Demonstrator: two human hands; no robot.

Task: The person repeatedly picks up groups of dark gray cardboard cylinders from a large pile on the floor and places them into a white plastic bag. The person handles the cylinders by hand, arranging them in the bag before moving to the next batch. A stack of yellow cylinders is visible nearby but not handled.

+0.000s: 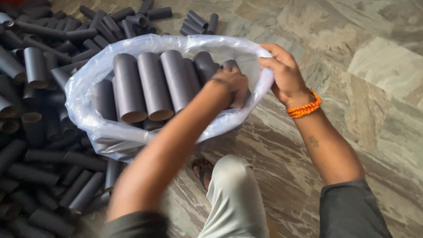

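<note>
Left hand: our left hand (230, 86) reaches down into the bag, fingers curled around the top of one dark tube at the right end of the row
Right hand: our right hand (282, 72) is clenched on the right side of the bag's rim, pulling the mouth wide; an orange bracelet (304, 107) sits on that wrist
Bag: the clear plastic bag (88, 88) stands open on the floor just ahead of our knee, its rim rolled outward
Tubes in bag: dark cardboard tubes (152, 86) stand packed side by side, leaning slightly, open ends showing
Loose pile: many more tubes (39, 163) lie scattered to the left and beyond the bag
Floor: veined stone floor (374, 66), with a sandalled foot (202, 169) below the bag
Handling: we judge the tubes light and stiff yet crushable, best held around the wall near one end; the film looks thin, slippery and limp, so we would grip it by the rolled rim
</note>
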